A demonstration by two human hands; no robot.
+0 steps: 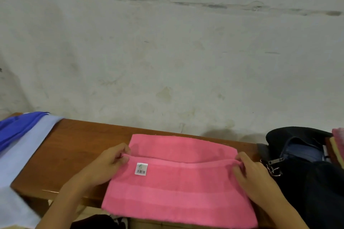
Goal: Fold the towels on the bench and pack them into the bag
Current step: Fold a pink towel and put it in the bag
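One pink towel (pixel 178 188) — two pinching hands (pixel 178 167).

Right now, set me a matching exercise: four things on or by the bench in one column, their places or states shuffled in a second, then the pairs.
Column 1
1. pink towel
2. black bag
3. blue cloths
4. white tag

Column 2
A. at the bench's left end
B. stuck on the towel near the left hand
C. open, at the bench's right end
D. mid-bench, an edge pinched by both hands, the right hand at its other end

Pairs: 1-D, 2-C, 3-A, 4-B
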